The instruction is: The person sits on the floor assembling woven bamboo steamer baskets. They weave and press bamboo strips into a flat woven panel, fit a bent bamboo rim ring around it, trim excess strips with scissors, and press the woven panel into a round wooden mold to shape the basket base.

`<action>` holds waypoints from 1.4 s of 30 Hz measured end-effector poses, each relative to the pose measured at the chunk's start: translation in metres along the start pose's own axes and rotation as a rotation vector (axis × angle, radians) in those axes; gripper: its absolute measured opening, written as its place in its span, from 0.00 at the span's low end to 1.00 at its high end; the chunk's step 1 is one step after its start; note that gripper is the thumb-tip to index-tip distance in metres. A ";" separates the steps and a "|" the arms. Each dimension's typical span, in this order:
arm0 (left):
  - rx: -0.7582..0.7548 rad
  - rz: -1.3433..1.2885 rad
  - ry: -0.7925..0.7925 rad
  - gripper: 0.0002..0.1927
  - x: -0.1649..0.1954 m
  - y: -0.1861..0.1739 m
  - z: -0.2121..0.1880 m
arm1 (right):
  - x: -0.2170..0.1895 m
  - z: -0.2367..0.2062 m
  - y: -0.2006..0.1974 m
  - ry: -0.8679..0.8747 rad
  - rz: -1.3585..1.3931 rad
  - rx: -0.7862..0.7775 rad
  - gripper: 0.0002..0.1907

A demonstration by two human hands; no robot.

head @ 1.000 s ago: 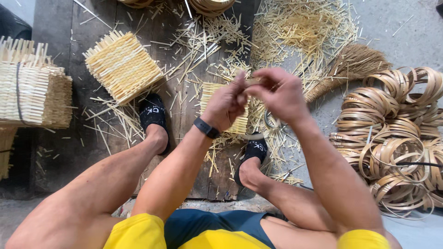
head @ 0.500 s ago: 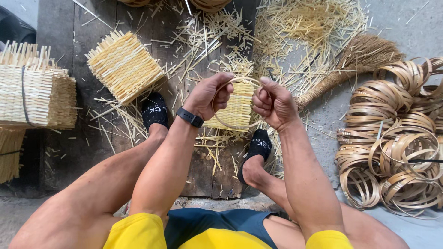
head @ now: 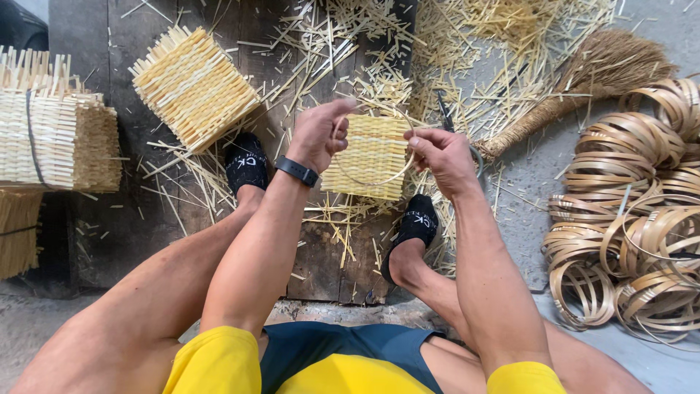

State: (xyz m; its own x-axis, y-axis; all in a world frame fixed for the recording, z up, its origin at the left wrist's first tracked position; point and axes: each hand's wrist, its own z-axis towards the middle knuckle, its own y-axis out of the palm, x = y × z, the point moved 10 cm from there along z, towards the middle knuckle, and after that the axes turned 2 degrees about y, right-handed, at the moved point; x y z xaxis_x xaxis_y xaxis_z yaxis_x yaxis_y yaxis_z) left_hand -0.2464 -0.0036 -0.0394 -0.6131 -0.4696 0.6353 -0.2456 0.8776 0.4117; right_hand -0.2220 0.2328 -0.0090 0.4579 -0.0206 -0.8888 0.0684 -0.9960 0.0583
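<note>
So since half a second back the hands have been pulled apart a bit and the thin bamboo hoop (head: pixel 373 179) has been widened out between them. Biggest thing around: the dark wooden floor board (head: pixel 131 219), littered with straw offcuts (head: pixel 467 44). A heap of coiled bamboo strips (head: pixel 627 219) is piled off to the right, a stack of woven mats (head: pixel 55 138) off to the left, and one woven square (head: pixel 193 84) is laid up top, well apart from the hands. A smaller woven panel (head: pixel 375 149) is seen right behind the hoop. The hoop is pinched by the left hand (head: pixel 319 135) at one side and gripped shut-fisted by the right hand (head: pixel 441 157) at the other.
</note>
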 end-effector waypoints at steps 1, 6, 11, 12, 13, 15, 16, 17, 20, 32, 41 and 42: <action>0.047 0.099 0.072 0.07 0.000 -0.011 0.007 | 0.009 0.004 -0.007 0.012 -0.052 0.061 0.12; 0.240 0.694 0.361 0.09 -0.025 -0.054 0.023 | 0.069 0.023 -0.018 0.104 -0.255 0.303 0.08; 0.374 0.962 0.307 0.11 -0.053 -0.075 0.035 | 0.087 0.031 -0.011 -0.051 -0.597 0.418 0.07; 0.374 0.987 0.290 0.11 -0.055 -0.076 0.037 | 0.088 0.031 -0.011 -0.074 -0.627 0.440 0.07; 0.388 0.978 0.302 0.10 -0.054 -0.077 0.036 | 0.088 0.030 -0.012 -0.093 -0.659 0.461 0.07; 0.412 0.961 0.330 0.09 -0.051 -0.077 0.036 | 0.093 0.031 -0.013 -0.076 -0.648 0.462 0.07; 0.408 0.945 0.320 0.09 -0.052 -0.078 0.037 | 0.095 0.031 -0.013 -0.074 -0.642 0.462 0.07; 0.404 0.932 0.305 0.09 -0.053 -0.079 0.037 | 0.096 0.031 -0.014 -0.060 -0.645 0.461 0.07; 0.416 0.918 0.279 0.10 -0.053 -0.083 0.036 | 0.099 0.031 -0.016 -0.031 -0.648 0.464 0.07; 0.366 0.778 0.153 0.08 -0.058 -0.087 0.034 | 0.100 0.029 -0.016 0.040 -0.630 0.482 0.07; 0.355 1.017 0.191 0.10 -0.037 -0.081 0.035 | 0.089 0.026 -0.012 0.038 -0.536 0.465 0.07; 0.357 1.014 0.195 0.10 -0.038 -0.082 0.035 | 0.088 0.026 -0.012 0.030 -0.545 0.460 0.08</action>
State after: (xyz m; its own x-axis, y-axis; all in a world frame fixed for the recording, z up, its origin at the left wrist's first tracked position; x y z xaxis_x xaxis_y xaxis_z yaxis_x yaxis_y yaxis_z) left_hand -0.2291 -0.0543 -0.1197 -0.5316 0.5084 0.6775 0.0840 0.8276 -0.5550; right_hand -0.2059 0.2402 -0.1000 0.4894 0.4863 -0.7239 -0.0833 -0.8002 -0.5939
